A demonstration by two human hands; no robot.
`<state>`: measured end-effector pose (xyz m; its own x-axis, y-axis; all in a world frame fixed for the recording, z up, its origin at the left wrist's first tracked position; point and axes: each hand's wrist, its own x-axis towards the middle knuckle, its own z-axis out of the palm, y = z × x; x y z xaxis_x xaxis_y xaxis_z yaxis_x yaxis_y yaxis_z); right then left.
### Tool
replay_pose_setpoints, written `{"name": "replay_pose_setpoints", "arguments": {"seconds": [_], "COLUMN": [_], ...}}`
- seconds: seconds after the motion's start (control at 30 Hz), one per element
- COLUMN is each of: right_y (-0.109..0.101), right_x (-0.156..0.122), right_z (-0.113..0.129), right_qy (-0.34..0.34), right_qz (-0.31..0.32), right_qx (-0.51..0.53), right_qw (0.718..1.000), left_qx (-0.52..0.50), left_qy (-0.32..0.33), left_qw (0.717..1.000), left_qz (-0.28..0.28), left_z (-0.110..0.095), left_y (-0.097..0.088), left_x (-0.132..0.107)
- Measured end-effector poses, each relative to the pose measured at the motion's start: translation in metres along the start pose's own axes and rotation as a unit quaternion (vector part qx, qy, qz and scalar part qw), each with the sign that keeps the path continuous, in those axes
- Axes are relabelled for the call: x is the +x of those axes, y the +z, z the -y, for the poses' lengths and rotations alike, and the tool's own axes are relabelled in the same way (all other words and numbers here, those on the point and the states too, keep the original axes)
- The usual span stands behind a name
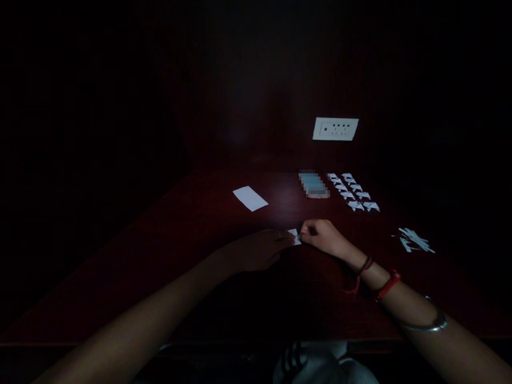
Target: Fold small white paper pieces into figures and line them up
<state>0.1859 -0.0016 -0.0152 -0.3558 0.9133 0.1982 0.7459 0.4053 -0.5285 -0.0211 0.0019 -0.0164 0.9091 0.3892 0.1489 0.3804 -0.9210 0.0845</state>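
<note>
Both my hands meet over a small white folded paper piece (295, 236) on the dark red table (192, 250). My left hand (256, 249) lies low on the table with its fingertips pressed on the piece's left side; a ring shows on one finger. My right hand (322, 237) is curled and pinches the piece's right edge. That wrist wears dark and red thread bands, with a metal bangle further up the arm.
Two rows of several small folded white paper shapes (354, 191) lie at the back right. Next to them is a phone (314, 184). A white paper slip (250, 198) lies further left. Paper scraps (414, 240) sit at the right. A white wall socket (335, 129) is behind.
</note>
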Motion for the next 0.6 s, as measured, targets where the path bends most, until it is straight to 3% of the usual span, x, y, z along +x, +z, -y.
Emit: {"name": "replay_pose_setpoints", "arguments": {"seconds": [0.27, 0.6], "right_y": [0.004, 0.003], "right_x": [-0.002, -0.002], "right_z": [0.000, 0.001], "right_qy": [-0.024, 0.007], "right_qz": [-0.034, -0.024], "right_qx": [-0.028, -0.015], "right_qw": [0.999, 1.000], "left_qx": [0.005, 0.004], "left_qy": [-0.006, 0.014], "left_qw": [1.000, 1.000], "left_qz": [-0.004, 0.025], "left_z": [-0.003, -0.007], "left_y": [-0.001, -0.009], "left_x": [0.002, 0.005]}}
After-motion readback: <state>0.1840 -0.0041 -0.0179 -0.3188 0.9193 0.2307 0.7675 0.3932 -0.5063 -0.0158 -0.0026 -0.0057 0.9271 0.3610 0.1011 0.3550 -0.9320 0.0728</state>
